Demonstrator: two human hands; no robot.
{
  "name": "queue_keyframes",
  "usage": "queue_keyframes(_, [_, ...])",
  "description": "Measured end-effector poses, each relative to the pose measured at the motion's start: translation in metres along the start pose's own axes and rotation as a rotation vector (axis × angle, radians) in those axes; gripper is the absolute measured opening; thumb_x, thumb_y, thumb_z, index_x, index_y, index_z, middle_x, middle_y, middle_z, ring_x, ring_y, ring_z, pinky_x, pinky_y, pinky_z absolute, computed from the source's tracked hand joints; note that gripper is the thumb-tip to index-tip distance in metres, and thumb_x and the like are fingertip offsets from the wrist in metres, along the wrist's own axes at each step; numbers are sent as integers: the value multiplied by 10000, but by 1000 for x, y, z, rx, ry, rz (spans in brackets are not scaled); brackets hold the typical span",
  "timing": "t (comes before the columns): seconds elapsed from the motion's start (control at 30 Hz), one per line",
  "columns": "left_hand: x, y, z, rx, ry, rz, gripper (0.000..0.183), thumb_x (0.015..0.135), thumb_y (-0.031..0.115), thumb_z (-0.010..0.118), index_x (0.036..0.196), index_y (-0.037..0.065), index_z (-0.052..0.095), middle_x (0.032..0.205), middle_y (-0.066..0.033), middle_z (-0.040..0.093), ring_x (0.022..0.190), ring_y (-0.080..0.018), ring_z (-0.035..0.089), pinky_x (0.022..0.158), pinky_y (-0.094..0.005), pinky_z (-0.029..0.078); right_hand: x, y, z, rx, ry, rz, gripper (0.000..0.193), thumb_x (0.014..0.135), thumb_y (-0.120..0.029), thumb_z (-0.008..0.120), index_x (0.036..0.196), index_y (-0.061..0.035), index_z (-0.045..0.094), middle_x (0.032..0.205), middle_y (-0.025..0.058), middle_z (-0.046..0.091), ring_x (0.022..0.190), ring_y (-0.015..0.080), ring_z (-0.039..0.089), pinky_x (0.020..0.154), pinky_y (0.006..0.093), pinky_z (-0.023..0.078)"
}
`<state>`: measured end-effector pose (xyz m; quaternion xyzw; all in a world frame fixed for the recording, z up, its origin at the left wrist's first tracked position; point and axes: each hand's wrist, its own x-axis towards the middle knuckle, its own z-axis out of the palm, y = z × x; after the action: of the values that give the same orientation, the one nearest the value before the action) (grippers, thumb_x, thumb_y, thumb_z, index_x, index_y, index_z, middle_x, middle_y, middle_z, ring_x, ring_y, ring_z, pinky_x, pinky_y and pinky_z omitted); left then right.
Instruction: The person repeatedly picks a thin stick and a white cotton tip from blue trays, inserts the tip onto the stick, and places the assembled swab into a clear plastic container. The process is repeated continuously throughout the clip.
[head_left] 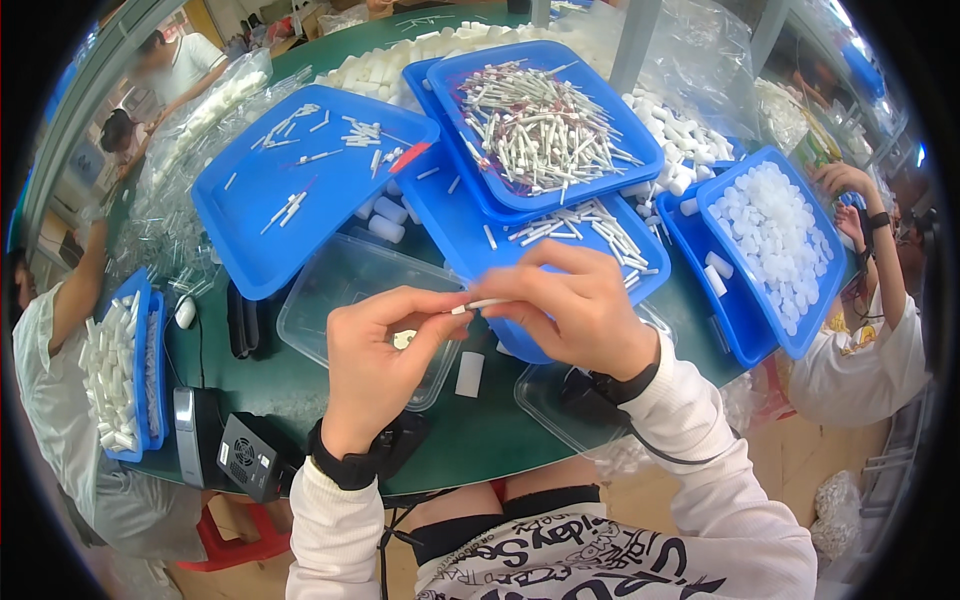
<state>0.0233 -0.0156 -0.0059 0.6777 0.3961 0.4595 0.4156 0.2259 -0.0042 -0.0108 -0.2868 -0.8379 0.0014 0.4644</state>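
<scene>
A: What is being gripped, and how far are the fingers [420,301] closed?

B: A slim white stick [487,302] is held up above the green surface [475,435]. On the left hand [385,345], thumb and forefinger are brought nearly together around its left end. By the right hand [585,305], it is pinched farther along, though the fingertips there are blurred and their exact contact cannot be told.

A: And the room around them?

B: The far side is crowded by a blue tray [450,232] of similar sticks, partly covered in view by the right hand. Behind the left hand, a clear plastic container [320,285] is seen. Between it and a second clear container [548,425], a bare strip is left, bounded by the curved near edge; a thick white cylinder [469,374] is set at its far end.

A: Which way is the stick pointed?

B: Its long axis is laid nearly crosswise, left to right, with the left end slightly lower in view
</scene>
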Motion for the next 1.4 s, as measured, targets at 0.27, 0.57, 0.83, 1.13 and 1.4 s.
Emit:
queue_keyframes(0.27, [0,3,0,147,16,-27,267,788,26,708,1053,9,672,926,-116,711,815,-193,700,711,-266,529,-1,-1,-1,54,-122,138,353,776,-54,733,1114,-73,633,774,23,667,620,164,610,538,280,476])
queue_keyframes(0.57, [2,-13,-58,834,-116,-97,274,704,188,754,929,41,698,890,-115,681,834,-292,643,735,-367,496,9,74,-17,138,234,475,533,813,-166,708,1293,-46,510,1099,147,637,985,218,617,830,323,488])
queue_keyframes(0.83, [2,-5,-47,1070,-321,-213,322,601,159,775,910,90,715,960,-75,686,890,-291,631,772,-367,487,-2,56,-55,-214,186,782,189,776,-155,689,930,-45,684,902,127,669,815,235,658,717,331,517])
queue_keyframes(1.13, [10,-13,-40,994,-383,-279,38,642,77,688,651,41,680,714,-136,666,697,-314,647,658,-385,496,-32,70,-61,-425,-533,930,261,661,-204,771,851,-40,701,835,148,689,786,303,666,685,377,522])
queue_keyframes(1.4, [11,-5,-52,684,-69,-177,124,769,33,651,892,21,660,689,-114,653,644,-184,649,582,-298,474,-37,70,-52,-399,-439,822,169,694,-22,670,863,-25,666,727,125,665,707,276,653,638,354,501])
